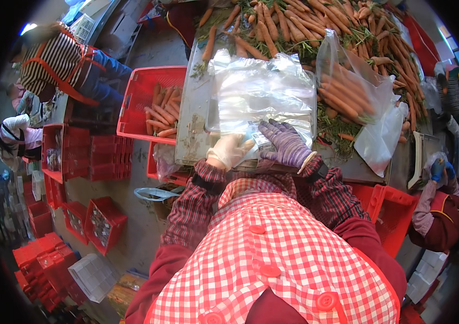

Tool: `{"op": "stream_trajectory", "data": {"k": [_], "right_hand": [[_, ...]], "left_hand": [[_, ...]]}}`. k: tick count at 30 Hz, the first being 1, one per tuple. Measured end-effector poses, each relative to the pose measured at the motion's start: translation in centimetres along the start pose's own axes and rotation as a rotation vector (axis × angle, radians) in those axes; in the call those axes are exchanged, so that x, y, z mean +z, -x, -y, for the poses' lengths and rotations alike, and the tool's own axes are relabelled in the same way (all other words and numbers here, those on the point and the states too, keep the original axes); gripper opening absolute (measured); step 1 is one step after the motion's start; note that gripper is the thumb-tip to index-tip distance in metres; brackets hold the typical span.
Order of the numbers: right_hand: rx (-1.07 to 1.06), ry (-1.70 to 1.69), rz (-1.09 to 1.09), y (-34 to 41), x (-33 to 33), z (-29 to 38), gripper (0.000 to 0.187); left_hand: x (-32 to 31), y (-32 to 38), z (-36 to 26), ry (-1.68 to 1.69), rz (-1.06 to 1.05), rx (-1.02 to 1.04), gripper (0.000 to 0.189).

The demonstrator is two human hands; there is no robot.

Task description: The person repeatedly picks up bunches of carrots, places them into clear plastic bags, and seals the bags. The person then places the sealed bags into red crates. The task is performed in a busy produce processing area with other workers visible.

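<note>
A stack of clear plastic bags [266,97] lies flat on a tray on the metal table before me. At the stack's near edge rests my left hand [230,149] in a pale thin glove, fingers bent; whether it pinches the plastic cannot be told. My right hand [285,143], in a purple striped knit glove, lies with fingers spread on the bags, beside a white printed label [258,135]. Right of the stack, a clear bag holding carrots [345,95] lies on the heap. Loose carrots with green tops [294,24] cover the table's far side.
A red crate of carrots [144,75] adjoins the table's left edge. Another red crate [395,198] stands at near right. Red crates [110,158] are stacked on the left floor. A co-worker in stripes [51,60] is at upper left; a blue-gloved co-worker [436,218] is at right.
</note>
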State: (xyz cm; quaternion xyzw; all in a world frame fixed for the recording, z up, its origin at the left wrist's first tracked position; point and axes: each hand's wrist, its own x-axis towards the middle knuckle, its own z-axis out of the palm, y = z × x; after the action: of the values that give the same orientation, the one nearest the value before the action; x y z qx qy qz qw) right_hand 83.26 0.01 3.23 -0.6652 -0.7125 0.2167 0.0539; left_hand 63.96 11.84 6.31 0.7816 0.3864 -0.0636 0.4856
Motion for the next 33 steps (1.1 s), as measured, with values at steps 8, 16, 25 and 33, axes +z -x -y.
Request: {"op": "stream_trajectory", "data": {"k": [8, 16, 25, 33], "right_hand": [[-0.106, -0.056, 0.025, 0.5, -0.8, -1.9, 0.086], [0.029, -0.292, -0.471, -0.9, -0.8, -3.0, 0.021], [0.544, -0.673, -0.522, -5.6, -5.9, -6.1, 0.026], [-0.325, -0.394, -0.391, 0.6, -5.4, 1.1, 0.038]], "left_hand": [[3.3, -0.7, 0.7, 0.264, -0.18, 0.132, 0.031], [-0.5, 5.0, 2.5, 0.125, 0.072, 0.309, 0.028], [-0.2, -1.1, -0.7, 0.508, -0.02, -0.014, 0.024], [1.2, -5.4, 1.1, -0.113, -0.218, -0.101, 0.042]]}}
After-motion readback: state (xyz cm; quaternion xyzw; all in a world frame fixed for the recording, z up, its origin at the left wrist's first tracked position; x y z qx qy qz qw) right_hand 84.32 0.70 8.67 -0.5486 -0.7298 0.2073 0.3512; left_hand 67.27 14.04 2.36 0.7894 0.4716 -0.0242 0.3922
